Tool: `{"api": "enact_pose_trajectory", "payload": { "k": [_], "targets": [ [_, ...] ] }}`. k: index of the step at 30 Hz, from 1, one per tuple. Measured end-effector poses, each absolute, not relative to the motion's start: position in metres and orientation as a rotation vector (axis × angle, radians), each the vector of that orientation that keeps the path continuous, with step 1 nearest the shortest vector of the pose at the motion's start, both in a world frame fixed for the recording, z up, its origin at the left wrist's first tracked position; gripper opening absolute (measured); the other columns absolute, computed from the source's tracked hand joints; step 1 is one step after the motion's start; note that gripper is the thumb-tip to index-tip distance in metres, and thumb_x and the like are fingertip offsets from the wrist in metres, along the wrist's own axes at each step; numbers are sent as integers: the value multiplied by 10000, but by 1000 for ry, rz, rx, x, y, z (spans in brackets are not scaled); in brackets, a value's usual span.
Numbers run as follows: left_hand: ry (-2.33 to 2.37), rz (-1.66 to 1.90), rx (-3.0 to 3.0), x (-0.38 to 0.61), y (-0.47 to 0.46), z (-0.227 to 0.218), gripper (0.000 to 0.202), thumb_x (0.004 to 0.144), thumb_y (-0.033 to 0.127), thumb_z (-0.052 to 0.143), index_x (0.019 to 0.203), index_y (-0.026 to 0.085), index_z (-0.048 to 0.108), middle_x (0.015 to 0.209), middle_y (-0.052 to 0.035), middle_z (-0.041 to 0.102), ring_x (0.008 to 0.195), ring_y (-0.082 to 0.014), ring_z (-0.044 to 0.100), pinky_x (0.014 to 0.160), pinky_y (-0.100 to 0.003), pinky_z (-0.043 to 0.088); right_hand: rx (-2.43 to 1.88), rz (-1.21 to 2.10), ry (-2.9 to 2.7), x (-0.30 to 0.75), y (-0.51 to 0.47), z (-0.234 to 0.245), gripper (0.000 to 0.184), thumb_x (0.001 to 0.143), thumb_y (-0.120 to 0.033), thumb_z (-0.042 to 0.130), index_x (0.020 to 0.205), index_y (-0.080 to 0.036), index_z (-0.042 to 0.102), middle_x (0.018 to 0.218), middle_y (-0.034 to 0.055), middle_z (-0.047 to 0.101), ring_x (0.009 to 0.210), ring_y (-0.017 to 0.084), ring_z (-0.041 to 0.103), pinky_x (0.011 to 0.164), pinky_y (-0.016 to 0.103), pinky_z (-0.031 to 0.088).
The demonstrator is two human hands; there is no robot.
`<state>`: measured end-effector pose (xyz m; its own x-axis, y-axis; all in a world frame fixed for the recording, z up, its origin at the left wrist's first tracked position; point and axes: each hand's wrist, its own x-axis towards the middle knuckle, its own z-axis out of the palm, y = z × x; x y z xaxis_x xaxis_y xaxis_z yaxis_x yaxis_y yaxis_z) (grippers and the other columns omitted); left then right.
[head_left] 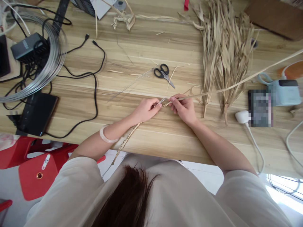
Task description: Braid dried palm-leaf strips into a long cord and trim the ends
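Observation:
Near the table's front edge, my left hand pinches thin metal wires whose ends poke out past the fingertips. A wrapped, braided-looking straw stem runs from under that hand down over the table edge, with bare wire at its lower end. My right hand is closed on a long pale straw strip, which stretches away to the upper right. The strip's near end meets the wires between my two hands; how it lies around them is too small to tell. Black-handled scissors lie just beyond my hands.
Dried leaf bundles lie at the right, beside a light-blue charger and white plug. A wire coil, black cables and a black phone-like slab occupy the left. Woven straw pieces sit at the back.

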<state>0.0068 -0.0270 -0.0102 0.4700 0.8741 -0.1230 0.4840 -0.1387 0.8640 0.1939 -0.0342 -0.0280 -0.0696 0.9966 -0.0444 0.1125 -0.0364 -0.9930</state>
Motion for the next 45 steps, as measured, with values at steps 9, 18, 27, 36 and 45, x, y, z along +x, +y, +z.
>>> {"api": "enact_pose_trajectory", "payload": {
  "k": [9, 18, 27, 36, 45],
  "targets": [
    [1158, 524, 1800, 7, -27, -11, 276, 887, 344, 465, 704, 157, 552, 562, 6, 572, 490, -78, 441, 524, -217, 327, -1291, 1227, -1342, 195, -34, -30, 370, 800, -526, 607, 707, -168, 614, 585, -7, 575, 395, 53, 463, 346, 189, 338],
    [1159, 524, 1803, 7, -27, -11, 276, 885, 345, 466, 701, 156, 546, 560, 5, 560, 501, -80, 434, 522, -216, 315, -1308, 1231, -1361, 195, -34, -30, 365, 808, -525, 597, 725, -170, 619, 572, -11, 574, 400, 56, 463, 353, 187, 338],
    [1161, 524, 1792, 7, -28, -11, 264, 883, 341, 468, 709, 158, 544, 563, 7, 565, 496, -81, 438, 521, -217, 321, -1315, 1212, -1379, 195, -35, -29, 372, 811, -536, 587, 708, -180, 616, 592, -7, 577, 409, 58, 463, 359, 194, 346],
    [1158, 523, 1785, 7, -27, -12, 264, 886, 354, 477, 731, 155, 557, 565, 9, 579, 487, -75, 452, 533, -218, 341, -1299, 1211, -1381, 195, -35, -30, 359, 816, -524, 588, 719, -180, 624, 598, -4, 579, 412, 59, 463, 362, 201, 336],
    [1166, 519, 1810, 7, -27, -14, 256, 885, 345, 475, 736, 156, 562, 567, 7, 587, 482, -73, 450, 520, -213, 337, -1284, 1226, -1370, 195, -34, -32, 357, 813, -525, 590, 734, -178, 616, 617, -4, 592, 416, 55, 465, 360, 193, 339]
  ]
}}
